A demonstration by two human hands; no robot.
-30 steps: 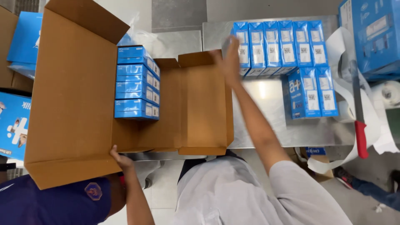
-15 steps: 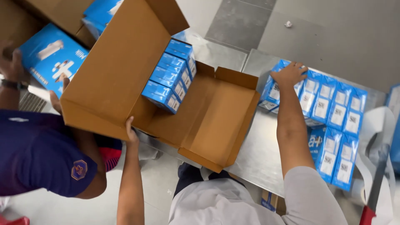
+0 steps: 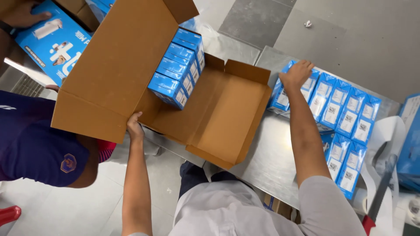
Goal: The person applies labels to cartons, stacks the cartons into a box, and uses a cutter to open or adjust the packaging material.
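The left hand (image 3: 134, 124) grips the near edge of an open cardboard box (image 3: 227, 109), fingers curled over the rim where the big left flap (image 3: 118, 61) meets the floor of the box. Inside, against the far left wall, stands a row of blue cartons (image 3: 177, 70); the rest of the box floor is bare. The right hand (image 3: 296, 74) lies palm down, fingers spread, on top of the leftmost blue carton (image 3: 280, 98) in a row (image 3: 345, 111) on the steel table (image 3: 267, 157), right of the box. More cartons (image 3: 343, 164) sit nearer. At far left another person's hand (image 3: 22, 15) rests on a large blue case (image 3: 52, 41).
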